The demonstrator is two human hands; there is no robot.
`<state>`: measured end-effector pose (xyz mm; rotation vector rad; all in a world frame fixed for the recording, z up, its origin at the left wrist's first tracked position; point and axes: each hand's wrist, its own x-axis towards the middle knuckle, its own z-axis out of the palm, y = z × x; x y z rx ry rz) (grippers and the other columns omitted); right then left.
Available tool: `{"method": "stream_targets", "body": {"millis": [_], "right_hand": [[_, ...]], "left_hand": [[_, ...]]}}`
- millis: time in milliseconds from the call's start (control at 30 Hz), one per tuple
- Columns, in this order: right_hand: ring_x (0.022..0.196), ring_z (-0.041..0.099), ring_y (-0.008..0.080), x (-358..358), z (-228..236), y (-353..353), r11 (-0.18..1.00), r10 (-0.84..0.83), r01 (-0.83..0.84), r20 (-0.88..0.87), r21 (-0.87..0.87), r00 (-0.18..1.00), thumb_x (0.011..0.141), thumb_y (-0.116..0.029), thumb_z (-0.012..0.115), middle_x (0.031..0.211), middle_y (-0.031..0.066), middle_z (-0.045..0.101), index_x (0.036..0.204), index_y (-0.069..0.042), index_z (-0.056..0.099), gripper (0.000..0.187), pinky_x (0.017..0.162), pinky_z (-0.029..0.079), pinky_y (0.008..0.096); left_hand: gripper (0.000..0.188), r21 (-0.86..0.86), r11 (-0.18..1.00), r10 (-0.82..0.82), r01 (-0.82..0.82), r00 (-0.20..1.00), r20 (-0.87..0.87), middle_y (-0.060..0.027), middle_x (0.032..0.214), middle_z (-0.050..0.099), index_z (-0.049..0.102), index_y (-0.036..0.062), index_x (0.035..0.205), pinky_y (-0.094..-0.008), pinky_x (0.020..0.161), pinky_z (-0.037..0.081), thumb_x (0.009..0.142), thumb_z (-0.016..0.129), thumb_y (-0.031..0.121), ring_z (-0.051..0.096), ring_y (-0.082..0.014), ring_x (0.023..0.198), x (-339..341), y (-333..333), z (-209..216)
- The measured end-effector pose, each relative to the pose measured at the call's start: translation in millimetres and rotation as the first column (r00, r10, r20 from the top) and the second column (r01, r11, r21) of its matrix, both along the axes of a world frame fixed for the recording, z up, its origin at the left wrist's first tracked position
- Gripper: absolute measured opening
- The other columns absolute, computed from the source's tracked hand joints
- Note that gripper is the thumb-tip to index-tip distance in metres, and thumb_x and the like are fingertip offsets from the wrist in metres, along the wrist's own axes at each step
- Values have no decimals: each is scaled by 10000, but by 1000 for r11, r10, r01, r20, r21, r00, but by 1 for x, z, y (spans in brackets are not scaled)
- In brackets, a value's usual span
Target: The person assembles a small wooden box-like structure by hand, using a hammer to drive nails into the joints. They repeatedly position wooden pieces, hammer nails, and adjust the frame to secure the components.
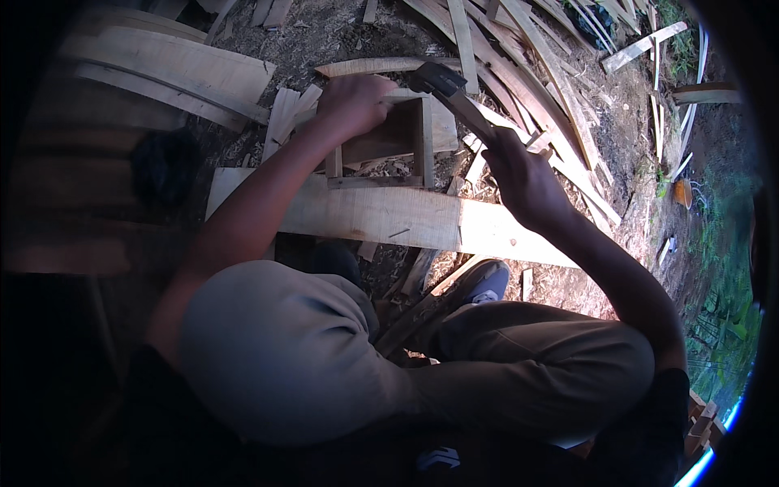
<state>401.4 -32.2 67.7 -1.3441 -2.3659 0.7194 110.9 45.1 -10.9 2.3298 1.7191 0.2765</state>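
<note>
My right hand (523,178) is wrapped round the handle of a hammer (472,115). The hammer's dark head is raised beside the far right corner of a small open wooden frame (428,142). At the frame's far left side, my left hand (353,105) is closed with its fingertips pinched together; whatever they hold is hidden. The near side of the frame rests on a wide pale plank (357,213) lying crosswise before my knees. On that plank is a small thin nail-like piece (399,233).
Long wooden strips (535,73) lie heaped at the far right. Broad boards (162,61) are stacked at the far left beside a black bundle (165,166). Wood shavings litter the ground. My shoe (487,282) is just on the near side of the plank. Green plants grow at right.
</note>
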Motion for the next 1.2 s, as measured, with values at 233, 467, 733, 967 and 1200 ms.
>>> {"method": "stream_targets", "body": {"millis": [233,467,733,967,1200], "right_hand": [[654,674,391,-3,23,12,981,-178,172,-75,-86,981,1026,-237,553,716,209,632,1181,-68,508,234,576,477,463],[742,647,273,11,9,14,886,-320,309,25,-345,947,1048,-340,499,787,158,630,1185,-44,549,330,701,476,422],[783,659,273,13,14,9,903,-298,277,-14,-328,955,1052,-308,495,843,153,655,1271,-30,540,358,739,480,411],[739,659,433,-6,6,-3,953,-271,247,-129,-173,954,1035,-232,538,783,236,648,1204,-43,560,254,651,474,480],[707,627,471,-2,-15,1,989,-144,135,-169,-62,975,1044,-205,519,735,248,614,1110,-35,484,186,600,445,510]], "left_hand": [[353,-60,997,42,-41,999,20,-104,1079,729,706,207,1206,-450,906,547,857,682,256,691,-312,1011,2,-1,7],[365,-68,997,22,-20,1000,15,-118,1042,732,698,193,1218,-445,897,551,869,668,295,696,-318,993,2,-1,11],[309,-123,992,4,-9,999,-40,-109,983,723,700,200,1130,-467,843,549,910,651,411,695,-328,962,7,-2,25],[325,-130,991,27,-36,997,-70,-113,1003,723,696,205,1156,-471,852,547,913,652,415,695,-330,963,10,0,18],[426,-125,991,44,-55,996,-83,-129,1087,725,670,208,1275,-461,900,544,910,652,427,691,-337,1018,12,1,19]]}}
